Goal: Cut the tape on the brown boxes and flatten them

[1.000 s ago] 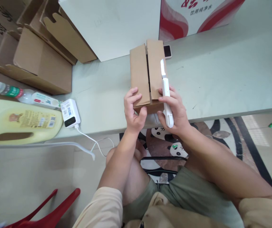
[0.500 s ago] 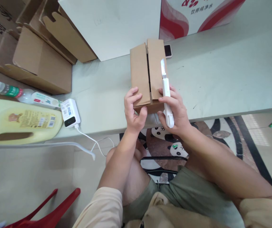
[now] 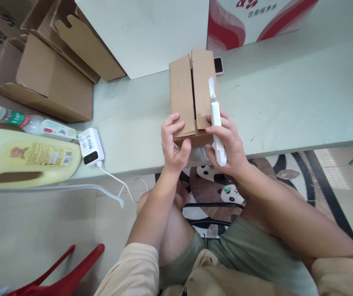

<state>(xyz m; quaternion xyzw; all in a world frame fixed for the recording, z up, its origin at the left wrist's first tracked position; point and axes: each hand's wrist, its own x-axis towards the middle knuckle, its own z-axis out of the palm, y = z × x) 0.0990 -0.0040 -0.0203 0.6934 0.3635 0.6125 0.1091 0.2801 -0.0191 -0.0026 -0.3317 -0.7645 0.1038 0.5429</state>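
A small brown cardboard box [image 3: 181, 96] sits near the front of the table, its two top flaps folded over with a narrow dark gap between them. My left hand [image 3: 174, 142] grips the box's near left corner, fingers on the flap and thumb at the near side. In my right hand [image 3: 228, 142] is a white utility knife [image 3: 216, 119], its blade bare and pointing away from me. Fingers of that same hand also touch the box's near right corner. The knife lies over the box's right edge.
Behind the box stand a large white carton [image 3: 152, 37] and a phone [image 3: 218, 65]. To the left are brown cartons [image 3: 62, 82], a plastic bottle [image 3: 17, 118], a yellow jug [image 3: 40, 158] and a white device [image 3: 91, 146] with a cable. A red chair [image 3: 68, 275] is at lower left.
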